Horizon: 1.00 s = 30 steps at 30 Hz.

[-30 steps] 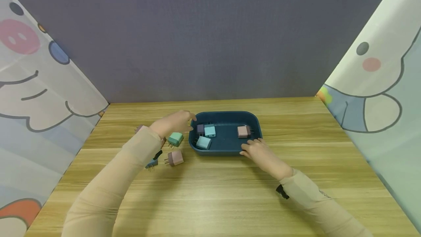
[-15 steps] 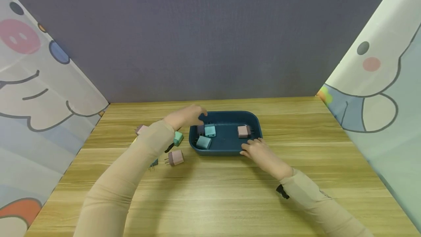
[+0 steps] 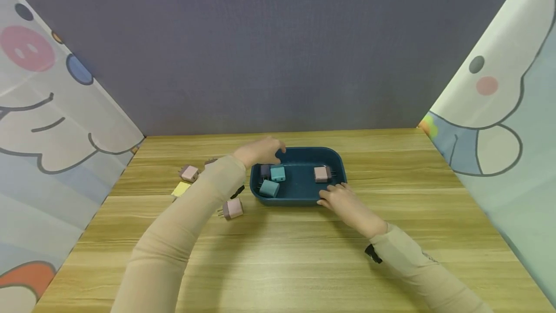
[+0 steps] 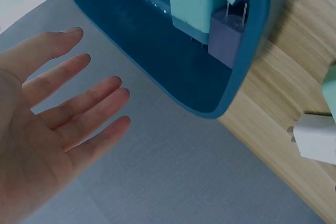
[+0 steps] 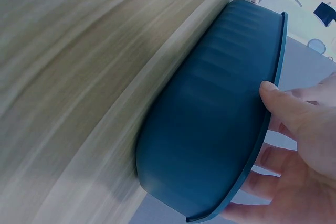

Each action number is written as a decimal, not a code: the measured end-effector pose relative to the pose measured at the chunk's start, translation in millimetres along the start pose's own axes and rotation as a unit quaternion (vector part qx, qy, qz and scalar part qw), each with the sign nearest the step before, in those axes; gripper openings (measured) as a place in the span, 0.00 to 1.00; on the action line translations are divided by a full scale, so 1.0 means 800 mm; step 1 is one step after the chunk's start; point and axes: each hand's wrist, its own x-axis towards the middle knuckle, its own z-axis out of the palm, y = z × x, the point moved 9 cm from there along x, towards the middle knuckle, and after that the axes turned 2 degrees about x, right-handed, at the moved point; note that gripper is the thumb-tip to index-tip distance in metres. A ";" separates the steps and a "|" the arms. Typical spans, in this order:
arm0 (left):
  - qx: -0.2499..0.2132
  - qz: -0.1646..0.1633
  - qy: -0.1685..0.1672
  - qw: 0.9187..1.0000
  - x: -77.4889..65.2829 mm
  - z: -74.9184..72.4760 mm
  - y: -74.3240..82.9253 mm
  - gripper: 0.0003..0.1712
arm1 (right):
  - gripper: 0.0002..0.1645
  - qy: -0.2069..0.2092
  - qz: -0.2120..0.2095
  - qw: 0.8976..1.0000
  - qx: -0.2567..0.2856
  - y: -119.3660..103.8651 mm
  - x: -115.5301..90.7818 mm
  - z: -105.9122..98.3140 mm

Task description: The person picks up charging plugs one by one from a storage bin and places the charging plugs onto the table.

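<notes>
A dark blue plastic bin (image 3: 298, 203) stands on the table. Inside it, to the left, sit a dark purple charger plug (image 3: 265, 171), a teal charger plug (image 3: 278, 173) and a light blue one (image 3: 269, 188); a pink charger plug (image 3: 322, 174) lies at the right. My left hand (image 3: 262, 151) hovers over the bin's back left edge with fingers spread and nothing in it, as the left wrist view shows. My right hand (image 3: 343, 204) holds the bin's front right rim, its thumb (image 5: 273, 90) on the outer wall and its fingers on the other side of the rim.
Left of the bin, several plugs lie on the wooden table (image 3: 278, 264): a pink one (image 3: 232, 208), another pink one (image 3: 189, 173) and a yellow one (image 3: 180, 189). My left sleeve covers others. A grey panel (image 3: 278, 52) rises behind; printed cloths flank both sides.
My left hand has moved right, from the bin's left edge to above its back left part. The sleeve now covers the green plug and uncovers the yellow one. My right hand stays put.
</notes>
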 end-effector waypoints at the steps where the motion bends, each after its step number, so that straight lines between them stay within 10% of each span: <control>1: -0.001 -0.001 0.000 1.000 0.002 0.001 0.000 0.24 | 0.09 -0.001 0.000 1.000 0.001 0.000 0.000 0.000; 30: 0.015 -0.030 -0.038 0.999 0.046 0.034 0.007 0.23 | 0.09 -0.004 0.004 1.000 0.003 0.004 0.001 0.006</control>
